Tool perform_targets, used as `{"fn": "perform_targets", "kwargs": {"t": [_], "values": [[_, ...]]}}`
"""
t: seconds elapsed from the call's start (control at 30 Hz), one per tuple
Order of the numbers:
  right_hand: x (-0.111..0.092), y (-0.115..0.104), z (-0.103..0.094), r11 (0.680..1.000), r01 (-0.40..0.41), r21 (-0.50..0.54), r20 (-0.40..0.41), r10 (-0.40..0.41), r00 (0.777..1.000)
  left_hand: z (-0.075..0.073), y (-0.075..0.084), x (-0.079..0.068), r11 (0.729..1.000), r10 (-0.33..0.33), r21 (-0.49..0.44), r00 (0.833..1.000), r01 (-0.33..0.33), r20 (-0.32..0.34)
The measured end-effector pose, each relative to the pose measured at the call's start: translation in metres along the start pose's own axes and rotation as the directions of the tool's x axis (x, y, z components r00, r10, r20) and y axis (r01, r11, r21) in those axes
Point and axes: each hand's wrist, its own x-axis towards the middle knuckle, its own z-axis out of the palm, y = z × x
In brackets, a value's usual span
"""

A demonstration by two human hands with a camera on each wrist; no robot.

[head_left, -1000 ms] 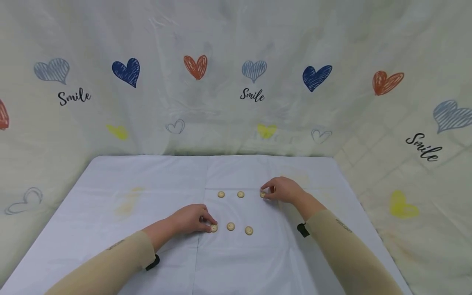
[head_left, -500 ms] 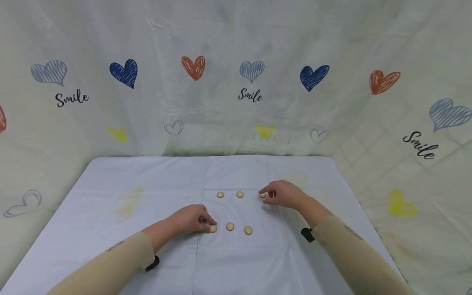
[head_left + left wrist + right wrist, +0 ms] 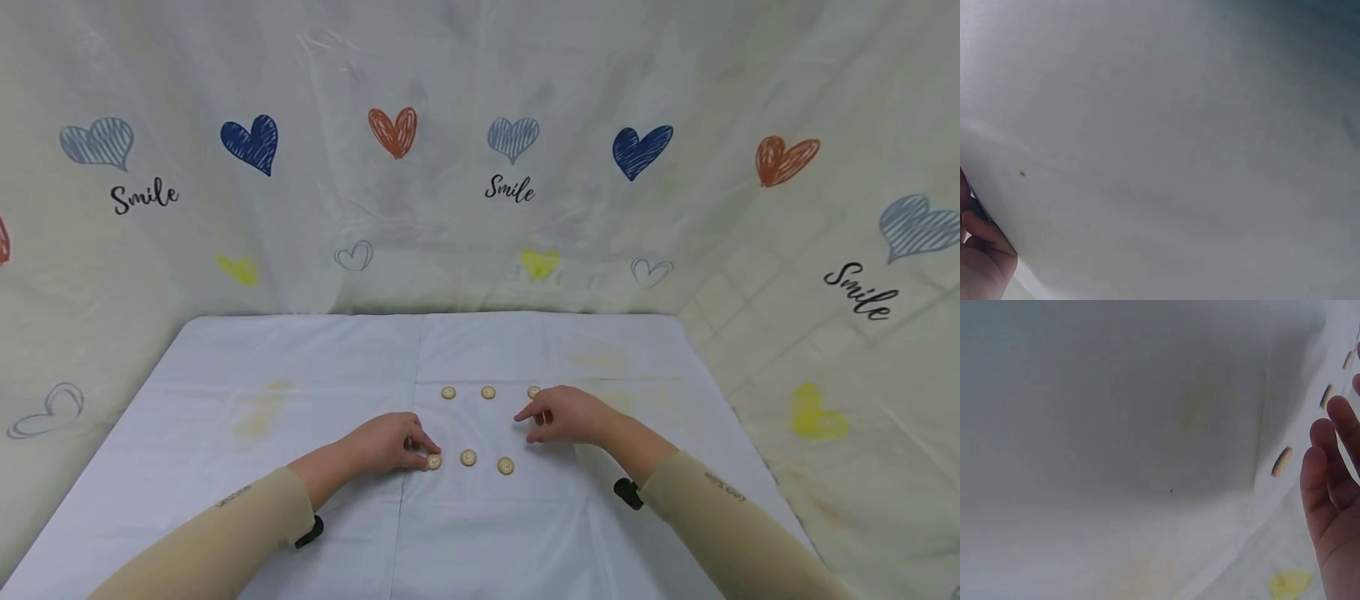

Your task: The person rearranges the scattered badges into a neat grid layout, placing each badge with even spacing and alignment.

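Note:
Round wooden-looking buttons lie in two rows of three on the white-covered table. In the front row, my left hand pinches the leftmost button at the table surface between thumb and fingers. To its right are the middle button and the right button. The back row has a left button, a centre button and a right button, partly covered in the head view. My right hand is just nearer than this last button, holding nothing, fingers loosely extended, as the right wrist view shows.
A pale curtain printed with hearts and the word Smile hangs behind the table and along its sides. Faint yellowish stains mark the cloth on the left. Dark wrist straps show under the beige sleeves.
My right hand has let go of the right button in the back row and drawn back toward the near side. That button stays in line with its row. The left hand keeps its place.

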Motion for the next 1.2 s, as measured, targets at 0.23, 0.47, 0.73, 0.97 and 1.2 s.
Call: {"fn": "perform_targets", "kwargs": {"t": [0.23,0.47,0.73,0.97,1.2], "values": [[0.0,-0.015,0.014,0.996,0.084,0.001,0.052,-0.084,0.995,-0.003,0.003,0.0,1.0,-0.013,0.003,1.0,0.013,0.006],[0.001,-0.017,0.027,0.987,0.161,-0.03,0.075,-0.158,0.985,-0.005,0.005,0.001,1.0,-0.011,-0.002,1.0,0.011,0.018],[0.003,-0.023,0.032,0.975,0.21,-0.071,0.076,-0.205,0.976,-0.004,0.005,0.0,1.0,-0.019,-0.014,1.0,0.019,0.017],[0.002,-0.027,0.031,0.955,0.251,-0.159,0.073,-0.242,0.967,-0.002,0.005,-0.001,1.0,-0.021,-0.004,1.0,0.021,0.01],[0.001,-0.031,0.03,0.902,0.331,-0.276,0.062,-0.327,0.943,-0.004,0.006,-0.001,1.0,-0.018,-0.002,1.0,0.018,0.009]]}}
